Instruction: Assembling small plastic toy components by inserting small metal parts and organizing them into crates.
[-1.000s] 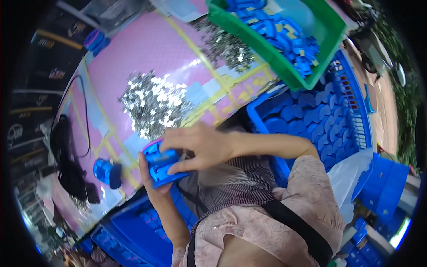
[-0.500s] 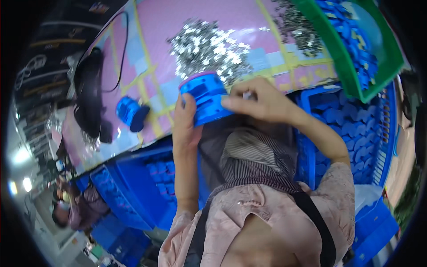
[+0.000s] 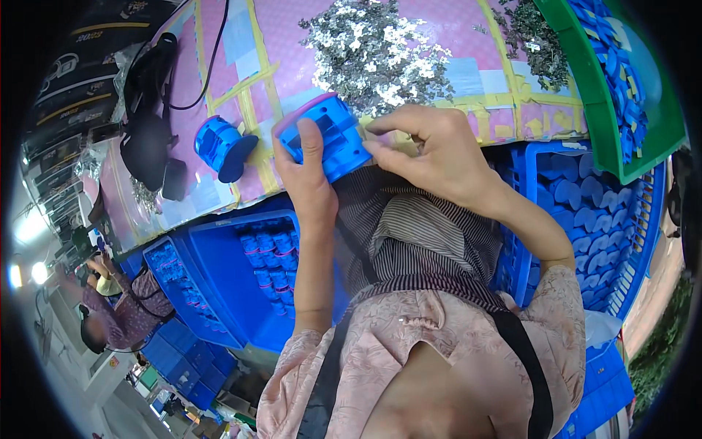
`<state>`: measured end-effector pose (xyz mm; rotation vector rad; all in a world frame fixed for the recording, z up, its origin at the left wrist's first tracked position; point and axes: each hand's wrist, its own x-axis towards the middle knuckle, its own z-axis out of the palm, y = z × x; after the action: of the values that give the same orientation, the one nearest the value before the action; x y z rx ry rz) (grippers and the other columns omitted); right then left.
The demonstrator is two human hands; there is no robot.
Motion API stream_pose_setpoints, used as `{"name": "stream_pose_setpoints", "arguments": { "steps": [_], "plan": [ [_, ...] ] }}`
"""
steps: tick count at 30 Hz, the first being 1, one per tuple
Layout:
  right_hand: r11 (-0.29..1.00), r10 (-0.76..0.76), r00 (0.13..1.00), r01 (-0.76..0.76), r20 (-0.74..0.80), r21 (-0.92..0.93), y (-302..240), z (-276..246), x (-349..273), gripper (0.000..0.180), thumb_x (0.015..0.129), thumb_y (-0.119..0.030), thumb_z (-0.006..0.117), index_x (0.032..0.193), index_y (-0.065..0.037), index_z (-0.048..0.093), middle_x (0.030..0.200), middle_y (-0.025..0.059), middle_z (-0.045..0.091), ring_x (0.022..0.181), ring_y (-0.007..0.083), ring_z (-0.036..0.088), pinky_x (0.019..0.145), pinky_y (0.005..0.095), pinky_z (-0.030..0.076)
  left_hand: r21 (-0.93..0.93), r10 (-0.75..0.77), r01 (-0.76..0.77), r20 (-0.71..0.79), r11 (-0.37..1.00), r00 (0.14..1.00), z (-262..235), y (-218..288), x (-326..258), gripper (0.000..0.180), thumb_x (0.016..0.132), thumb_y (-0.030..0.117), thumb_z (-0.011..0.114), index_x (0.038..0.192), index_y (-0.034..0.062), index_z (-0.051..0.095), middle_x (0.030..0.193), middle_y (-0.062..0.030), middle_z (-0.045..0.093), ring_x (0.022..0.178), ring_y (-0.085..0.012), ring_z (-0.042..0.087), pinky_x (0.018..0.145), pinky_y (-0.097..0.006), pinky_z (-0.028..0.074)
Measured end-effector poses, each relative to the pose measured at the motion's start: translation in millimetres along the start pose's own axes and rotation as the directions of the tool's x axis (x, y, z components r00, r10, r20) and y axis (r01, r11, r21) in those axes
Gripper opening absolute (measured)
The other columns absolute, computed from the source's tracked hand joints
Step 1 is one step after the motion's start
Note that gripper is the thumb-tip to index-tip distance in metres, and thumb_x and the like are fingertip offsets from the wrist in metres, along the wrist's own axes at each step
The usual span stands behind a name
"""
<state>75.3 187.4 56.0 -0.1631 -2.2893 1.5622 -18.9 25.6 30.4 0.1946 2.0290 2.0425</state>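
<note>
My left hand (image 3: 311, 179) grips a blue cylindrical plastic housing (image 3: 338, 139) with a pink rim at its upper side. The thumb lies across its front, and the housing is tilted over the table's near edge. At its right side is my right hand (image 3: 442, 150), with thumb and forefinger drawn together close to the housing wall. Whatever sits between those fingertips is too small to make out. Just beyond both hands spreads a pile of small silvery metal pieces (image 3: 373, 58). Left of my hands, a second blue housing (image 3: 219, 146) with a dark blue round end rests on the table.
A black tool or stand (image 3: 150, 146) with a cable lies at the table's left. Green tray (image 3: 603, 139) with blue parts stands at the right, above a blue basket (image 3: 526, 219) of round pieces. A blue crate (image 3: 219, 274) holds housings below. Another person (image 3: 135, 307) sits far left.
The view has shifted, so the table sits higher. The housing now leans more in my left hand, and my right fingertips have come off its front face to its right edge.
</note>
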Motion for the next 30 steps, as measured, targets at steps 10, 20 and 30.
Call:
{"name": "stream_pose_setpoints", "arguments": {
  "steps": [10, 20, 30],
  "plan": [
    [0.878, 0.269, 0.962, -0.268, 0.055, 0.397, 10, 6, 3, 0.013, 0.086, -0.006, 0.069, 0.095, 0.004, 0.071, 0.071, 0.0029, 0.067, 0.049, 0.0057, 0.054, 0.045, 0.0209, 0.040, -0.232, 0.006, -0.020, -0.059, 0.973, 0.998, 5, -2, -8, 0.055, 0.093, 0.045, 0.063, 0.123, 0.0008, 0.051, 0.118, -0.0109, 0.059, 0.108, -0.0199, 0.060, 0.094, -0.036, 0.049],
    [0.948, 0.062, 0.998, -0.060, 0.004, 0.312, 9, -12, -2, 0.072, 0.075, -0.023, 0.082, 0.135, 0.001, 0.050, 0.121, 0.0136, 0.061, 0.060, 0.0063, 0.055, 0.047, 0.0198, 0.038, -0.469, -0.163, 0.253, 0.224, 0.846, 0.961, -11, 5, -12, 0.061, 0.100, 0.051, 0.044, 0.133, 0.0007, 0.047, 0.126, -0.0122, 0.059, 0.114, -0.0225, 0.061, 0.097, -0.039, 0.052],
    [0.985, 0.052, 0.998, -0.056, 0.029, 0.163, -19, -47, -18, 0.109, 0.059, -0.026, 0.092, 0.146, 0.003, 0.032, 0.138, 0.0230, 0.048, 0.101, 0.0166, 0.068, 0.065, 0.0213, 0.054, -0.604, -0.442, 0.772, 0.647, 0.199, 0.621, -18, 12, -29, 0.067, 0.086, 0.054, 0.060, 0.130, 0.0032, 0.053, 0.118, -0.0213, 0.063, 0.105, -0.0318, 0.065, 0.089, -0.056, 0.053]
  ]
}}
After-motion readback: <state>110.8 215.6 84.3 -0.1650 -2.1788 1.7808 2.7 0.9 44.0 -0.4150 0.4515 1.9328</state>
